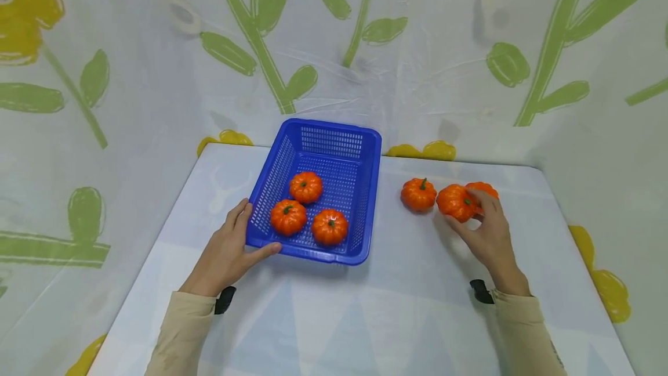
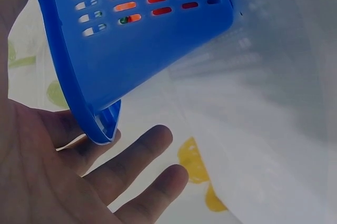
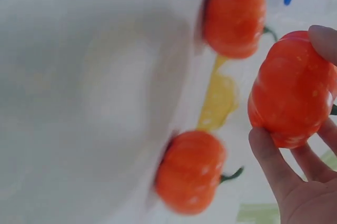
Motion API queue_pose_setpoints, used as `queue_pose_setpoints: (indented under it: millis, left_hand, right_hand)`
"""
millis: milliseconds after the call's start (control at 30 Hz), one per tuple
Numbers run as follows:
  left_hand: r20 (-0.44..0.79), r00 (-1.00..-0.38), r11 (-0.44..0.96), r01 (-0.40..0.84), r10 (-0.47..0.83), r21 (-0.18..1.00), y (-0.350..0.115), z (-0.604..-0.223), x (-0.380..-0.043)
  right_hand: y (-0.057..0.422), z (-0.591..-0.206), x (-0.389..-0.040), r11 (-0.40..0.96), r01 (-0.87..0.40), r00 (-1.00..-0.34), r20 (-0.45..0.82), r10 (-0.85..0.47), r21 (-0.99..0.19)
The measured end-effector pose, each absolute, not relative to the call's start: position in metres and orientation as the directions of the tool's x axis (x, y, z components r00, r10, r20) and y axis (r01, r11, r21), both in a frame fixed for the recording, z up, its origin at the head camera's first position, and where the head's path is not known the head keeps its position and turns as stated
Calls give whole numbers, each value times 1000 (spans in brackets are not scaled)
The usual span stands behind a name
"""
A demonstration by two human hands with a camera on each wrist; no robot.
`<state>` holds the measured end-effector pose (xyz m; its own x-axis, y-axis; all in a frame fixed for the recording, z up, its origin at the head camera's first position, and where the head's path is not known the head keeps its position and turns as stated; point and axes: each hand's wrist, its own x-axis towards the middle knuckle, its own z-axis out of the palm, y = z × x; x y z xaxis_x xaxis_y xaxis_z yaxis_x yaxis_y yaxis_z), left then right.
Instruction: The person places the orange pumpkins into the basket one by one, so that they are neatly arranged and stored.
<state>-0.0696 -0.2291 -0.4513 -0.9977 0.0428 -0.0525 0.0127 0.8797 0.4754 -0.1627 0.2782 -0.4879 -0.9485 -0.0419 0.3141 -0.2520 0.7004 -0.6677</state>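
My left hand (image 1: 221, 257) holds the near left corner of a blue plastic basket (image 1: 341, 176). Its thumb lies on the front rim and its fingers along the left side; in the left wrist view some fingers extend past the rim (image 2: 55, 50). Inside the basket sit three small orange pumpkins with green stems (image 1: 305, 187). To the right, my right hand (image 1: 490, 239) grips another pumpkin (image 1: 453, 202) between thumb and fingers. The right wrist view shows this pumpkin (image 3: 292, 92) apart from two others. One pumpkin (image 1: 417, 194) stands left of it; another (image 1: 485, 188) is partly hidden behind the hand.
A white table (image 1: 334, 318) with a pale pattern carries everything. Behind and beside it hangs a light cloth (image 1: 417, 86) printed with green stems and yellow flowers. The basket's raised walls face the pumpkins on the right.
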Motion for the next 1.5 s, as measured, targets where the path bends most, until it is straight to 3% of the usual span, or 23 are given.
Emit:
queue_pose_setpoints:
  millis: [500, 733, 1000, 1500]
  left_hand:
    - [-36, -998, 879, 26, 49, 476, -230, -453, -70]
    - [-35, -998, 875, 33, 57, 483, -228, -453, -69]
    - [-30, -998, 876, 26, 46, 481, -229, -452, -69]
    - [-21, -999, 873, 31, 47, 486, -230, -454, -69]
  right_hand:
    - [208, -454, -184, 665, -433, -897, 363, -253, -608]
    - [186, -441, -197, 663, -459, -888, 313, -336, -591]
    - [152, -428, -211, 634, -555, -832, 373, -411, -539]
    - [104, -429, -236, 635, -537, -830, 215, -514, -555]
